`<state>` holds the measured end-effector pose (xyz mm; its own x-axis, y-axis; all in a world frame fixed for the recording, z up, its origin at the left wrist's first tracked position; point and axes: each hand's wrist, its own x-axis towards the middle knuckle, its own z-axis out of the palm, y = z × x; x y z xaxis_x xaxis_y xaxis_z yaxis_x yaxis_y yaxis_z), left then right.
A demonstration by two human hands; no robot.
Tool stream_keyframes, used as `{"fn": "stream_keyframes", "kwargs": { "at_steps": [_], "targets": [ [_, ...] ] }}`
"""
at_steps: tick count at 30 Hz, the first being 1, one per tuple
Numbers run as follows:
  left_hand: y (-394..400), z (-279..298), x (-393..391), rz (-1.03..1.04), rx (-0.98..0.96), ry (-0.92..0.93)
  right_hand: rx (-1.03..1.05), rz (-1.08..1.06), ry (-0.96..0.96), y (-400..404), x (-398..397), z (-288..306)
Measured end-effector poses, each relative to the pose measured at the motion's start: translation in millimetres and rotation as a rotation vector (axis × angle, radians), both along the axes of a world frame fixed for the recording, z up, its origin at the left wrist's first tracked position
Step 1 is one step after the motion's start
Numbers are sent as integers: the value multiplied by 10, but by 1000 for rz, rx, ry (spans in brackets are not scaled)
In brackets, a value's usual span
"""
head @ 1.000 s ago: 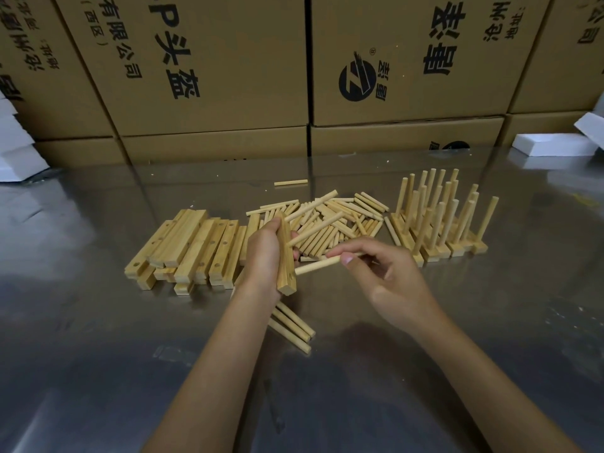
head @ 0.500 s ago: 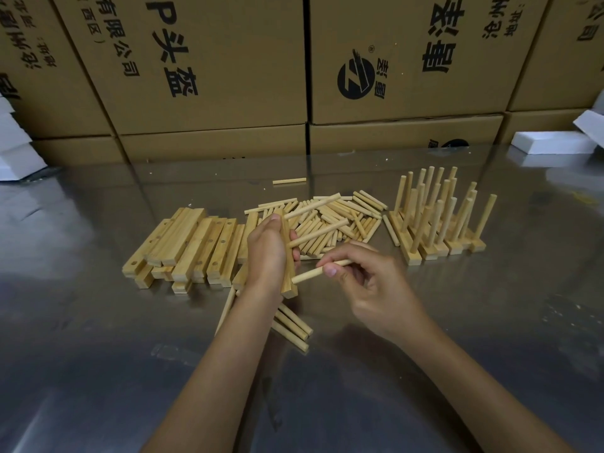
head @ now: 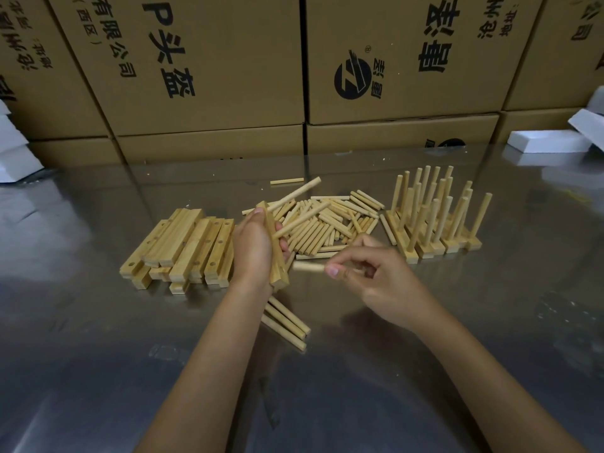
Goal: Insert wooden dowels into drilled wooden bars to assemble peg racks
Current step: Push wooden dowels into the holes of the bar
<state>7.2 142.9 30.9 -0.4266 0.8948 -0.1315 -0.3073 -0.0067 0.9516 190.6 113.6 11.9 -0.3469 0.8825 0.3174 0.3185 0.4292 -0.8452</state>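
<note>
Above the steel table (head: 98,338), left hand (head: 253,250) gripping a drilled bar (head: 277,253), right hand (head: 372,276) pinching a dowel (head: 309,267)

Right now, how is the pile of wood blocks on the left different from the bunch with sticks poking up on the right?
The drilled bars lie flat in a stack with empty holes, while the finished racks each have dowels standing up out of them. The bars look low and blocky; the racks look tall and spiky. The bars sit beside the left hand; the racks sit beyond the right hand. Both are pale wood on the shiny table.
</note>
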Motion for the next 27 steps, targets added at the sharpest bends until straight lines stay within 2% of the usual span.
{"fn": "stream_keyframes", "kwargs": {
  "at_steps": [3,6,8,14,19,27],
  "targets": [
    [4,-16,12,-8,-48,-39,-72,8,158,4,33,38],
    [0,-41,60,-35,-76,-36,-200,136,367,-54,-50,42],
    [-3,-64,108,-65,-85,-9,-195,182,442,-103,-159,21],
    [-16,-50,200,-125,-105,-94,-105,159,445,-156,-281,-14],
    [-30,-35,232,-110,-89,-131,-135,156,510,-189,-299,-24],
    [-57,-85,302,75,81,-6,-236,70,544,-227,-368,-112]
  ]
}}
